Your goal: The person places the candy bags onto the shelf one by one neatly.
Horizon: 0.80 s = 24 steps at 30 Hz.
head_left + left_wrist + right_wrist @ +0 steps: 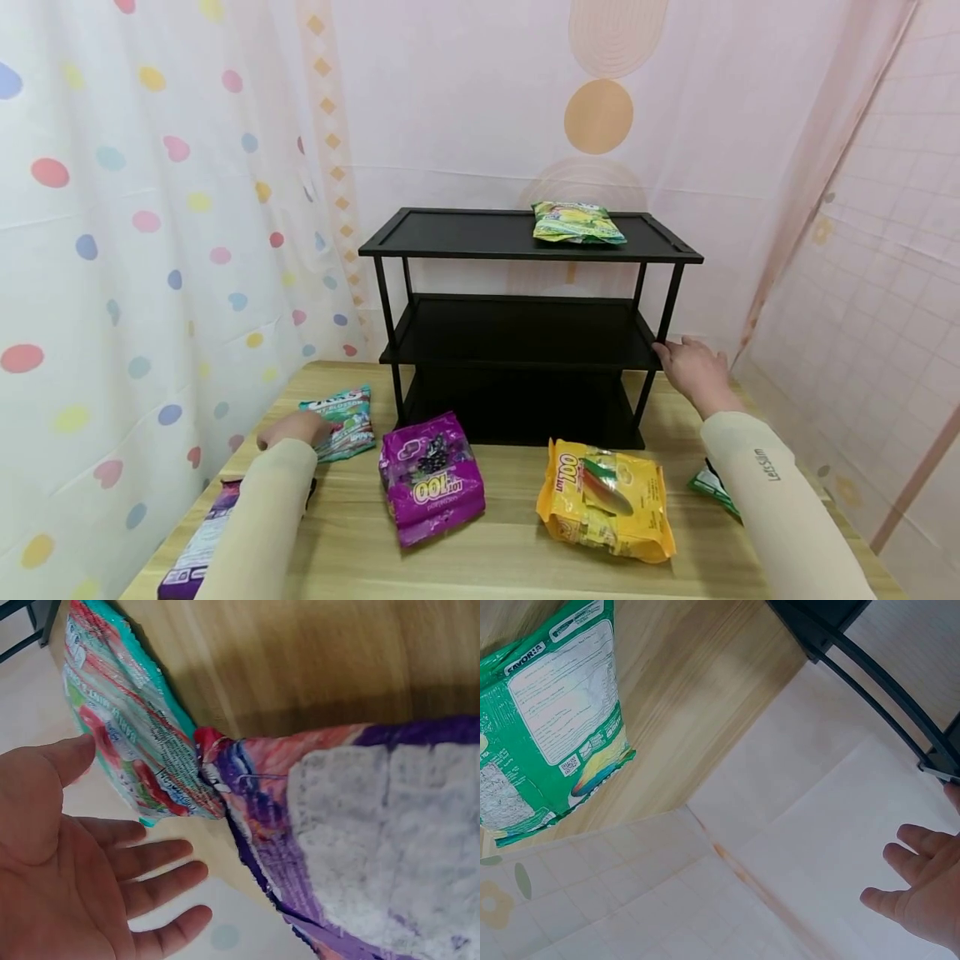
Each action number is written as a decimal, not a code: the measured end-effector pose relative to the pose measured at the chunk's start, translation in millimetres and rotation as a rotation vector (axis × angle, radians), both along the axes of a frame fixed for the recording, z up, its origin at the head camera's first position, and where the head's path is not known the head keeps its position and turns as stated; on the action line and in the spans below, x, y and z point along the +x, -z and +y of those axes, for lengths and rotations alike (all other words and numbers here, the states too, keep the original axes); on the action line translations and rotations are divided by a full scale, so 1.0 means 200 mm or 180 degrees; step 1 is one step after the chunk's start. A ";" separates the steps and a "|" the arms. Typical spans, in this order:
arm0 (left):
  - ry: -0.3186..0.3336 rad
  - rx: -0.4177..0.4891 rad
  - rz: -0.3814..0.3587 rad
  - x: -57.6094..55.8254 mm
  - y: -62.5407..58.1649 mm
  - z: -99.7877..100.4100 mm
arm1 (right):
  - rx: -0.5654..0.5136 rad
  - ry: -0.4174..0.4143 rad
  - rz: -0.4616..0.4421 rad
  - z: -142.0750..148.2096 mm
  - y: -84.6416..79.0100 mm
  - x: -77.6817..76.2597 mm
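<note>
My left hand (292, 429) is over the left side of the table, beside a teal candy bag (348, 421). In the left wrist view its fingers are spread and hold nothing, with the thumb overlapping the teal bag (124, 712). A purple bag with a white label panel (375, 840) lies close by. At the right end of a black three-tier rack (525, 329), my right hand (693, 371) touches the middle shelf by the front post. The right wrist view shows its fingers (904, 862) loosely extended, one fingertip at the rack's edge.
On the top shelf lies a yellow-green candy bag (573, 223). Before the rack, a purple grape candy bag (431, 475) and a yellow mango candy bag (611, 504) rest on the wooden table (510, 575). A green bag (570, 712) lies beneath the right forearm. Curtains surround the table.
</note>
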State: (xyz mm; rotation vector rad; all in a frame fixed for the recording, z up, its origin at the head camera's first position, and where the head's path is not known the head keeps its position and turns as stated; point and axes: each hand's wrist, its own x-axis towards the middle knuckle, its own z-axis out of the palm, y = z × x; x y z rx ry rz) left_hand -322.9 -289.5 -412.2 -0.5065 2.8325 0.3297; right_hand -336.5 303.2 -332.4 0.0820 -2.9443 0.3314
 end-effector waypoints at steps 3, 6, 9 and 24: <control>-0.0085 -0.0026 0.0007 0.02 0.01 0.00 | 0.0020 -0.0004 -0.0003 0.00 0.00 0.00; -0.0120 -0.0067 0.0021 0.04 0.02 0.00 | 0.0029 -0.0005 -0.0006 0.00 0.01 0.00; -0.0227 -0.0052 0.0027 0.02 0.03 0.00 | 0.0019 -0.0004 -0.0003 0.00 0.01 0.00; -0.0343 0.0139 -0.0018 -0.08 0.11 -0.05 | 0.0022 -0.0006 0.0026 0.00 0.00 -0.01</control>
